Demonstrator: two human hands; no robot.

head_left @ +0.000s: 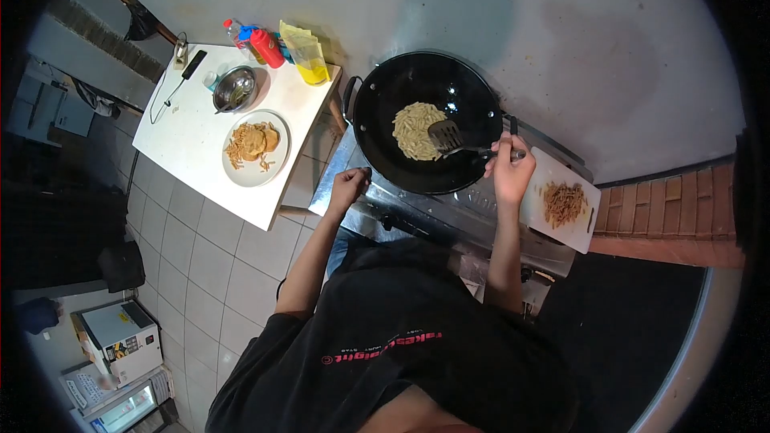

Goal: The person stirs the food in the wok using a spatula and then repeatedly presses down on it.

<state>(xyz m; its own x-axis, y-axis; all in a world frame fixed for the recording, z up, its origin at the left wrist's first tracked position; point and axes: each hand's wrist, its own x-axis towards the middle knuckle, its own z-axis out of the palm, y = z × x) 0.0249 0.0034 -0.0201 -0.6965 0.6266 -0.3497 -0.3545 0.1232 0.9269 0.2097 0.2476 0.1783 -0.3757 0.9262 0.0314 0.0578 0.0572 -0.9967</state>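
Note:
A large black wok point(377, 148) sits on a metal stove, with pale strips of food point(415, 124) heaped in its middle. My right hand point(508, 160) is wrapped round the handle of a slotted spatula point(446, 136), whose head rests at the right side of the food. Near the wok's lower left edge, my left hand point(350, 186) is closed over the stove's metal surface point(341, 162); anything in it is hidden. To the right of my right hand lies a white cutting board point(538, 180) with browned strips point(565, 204) piled on it.
On the left stands a white table point(180, 132) with a plate of food point(257, 148), a metal bowl point(235, 89), a red bottle point(267, 48) and a yellow packet point(305, 52). A brick ledge point(670, 208) lies beyond the cutting board. Stove knobs face my body.

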